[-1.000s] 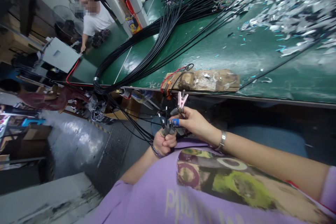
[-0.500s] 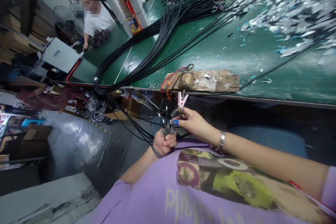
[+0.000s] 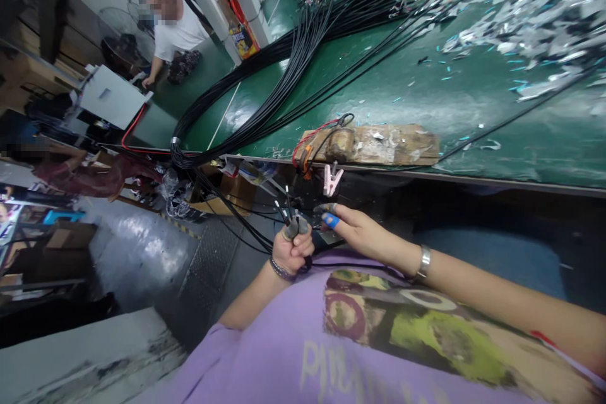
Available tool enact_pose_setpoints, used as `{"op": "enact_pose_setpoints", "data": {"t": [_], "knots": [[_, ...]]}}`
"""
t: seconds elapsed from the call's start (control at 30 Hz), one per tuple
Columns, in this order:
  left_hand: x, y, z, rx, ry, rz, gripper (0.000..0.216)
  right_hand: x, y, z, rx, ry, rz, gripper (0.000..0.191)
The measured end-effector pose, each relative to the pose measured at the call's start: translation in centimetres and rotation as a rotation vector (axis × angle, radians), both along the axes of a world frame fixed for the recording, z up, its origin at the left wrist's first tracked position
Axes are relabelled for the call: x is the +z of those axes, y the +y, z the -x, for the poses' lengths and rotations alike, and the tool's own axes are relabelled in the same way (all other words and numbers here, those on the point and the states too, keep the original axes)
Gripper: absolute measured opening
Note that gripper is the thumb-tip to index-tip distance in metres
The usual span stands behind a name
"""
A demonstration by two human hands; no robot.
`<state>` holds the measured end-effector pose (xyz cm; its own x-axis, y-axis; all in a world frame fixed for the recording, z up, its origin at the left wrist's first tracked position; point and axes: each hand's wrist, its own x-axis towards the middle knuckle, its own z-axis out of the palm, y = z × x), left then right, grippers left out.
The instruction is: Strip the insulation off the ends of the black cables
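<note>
My left hand (image 3: 293, 251) is closed around several black cables (image 3: 286, 208), whose short pale ends stick up past the thumb and forefinger. Grey coverings sit on those fingertips. Just to the right is my right hand (image 3: 357, 227), thumb and forefinger brought together and pointing at the cables, apart from them. Blue tape wraps its thumb and a dark covering its forefinger; anything pinched there is too small to make out. Beyond it, a pink clothespin (image 3: 332, 180) hangs at the bench edge, below a wooden board (image 3: 392, 145).
On the green bench (image 3: 369, 95) lies a long looped bundle of black cables (image 3: 269, 107). Foil and plastic scraps (image 3: 544, 31) are heaped at the right. A person in white (image 3: 175, 31) sits at the far left bench, near a white box (image 3: 111, 98). A cardboard box (image 3: 237, 192) stands below.
My right hand has drawn back from the cables and the clothespin, slightly to the right. My left hand has shifted a little left, still gripping the cables.
</note>
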<state>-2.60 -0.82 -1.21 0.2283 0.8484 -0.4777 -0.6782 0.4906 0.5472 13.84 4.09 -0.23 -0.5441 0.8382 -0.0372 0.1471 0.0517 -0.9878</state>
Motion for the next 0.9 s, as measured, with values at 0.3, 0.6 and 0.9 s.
{"op": "enact_pose_setpoints", "data": {"t": [0.3, 0.6, 0.9], "knots": [[-0.9, -0.6, -0.2, -0.058, -0.016, 0.082, 0.038, 1.8, 0.5, 1.4, -0.106, 0.265, 0.405, 0.029], [-0.9, -0.4, -0.4, -0.098, -0.028, 0.08, 0.033, 1.7, 0.8, 2.3, -0.119, 0.309, 0.511, 0.024], [-0.8, -0.5, -0.4, -0.126, -0.048, 0.053, 0.033, 1.4, 0.8, 2.6, -0.178, 0.342, 0.509, 0.022]]}}
